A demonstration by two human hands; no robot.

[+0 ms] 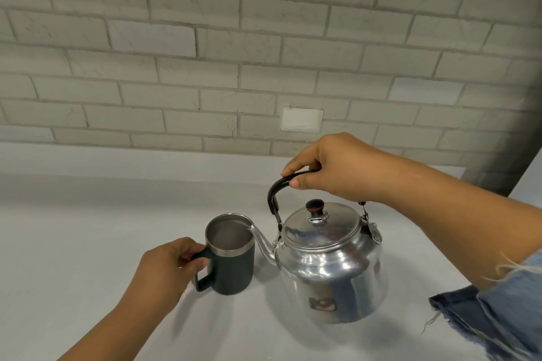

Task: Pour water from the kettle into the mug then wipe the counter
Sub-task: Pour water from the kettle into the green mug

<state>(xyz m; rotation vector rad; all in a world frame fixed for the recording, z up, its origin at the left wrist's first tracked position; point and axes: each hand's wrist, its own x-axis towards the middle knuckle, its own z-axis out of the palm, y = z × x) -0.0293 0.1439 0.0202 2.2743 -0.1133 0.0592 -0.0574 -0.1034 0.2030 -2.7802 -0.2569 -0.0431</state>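
My right hand (pixel 328 167) grips the kettle (pixel 328 261) by its black top handle; left hand (pixel 170 264) clasps the mug (pixel 231 261) handle. Kettle likely heavy, slick metal.

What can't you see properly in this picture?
All from the head view:
- Water inside the kettle: its lid covers it.
- Whether water is flowing: the spout tip sits at the mug rim, too small to tell.
- Top of the kettle handle: wrapped by the right hand.
- Blue cloth: cut off by the right edge.
- Sticker on the kettle: blurred.
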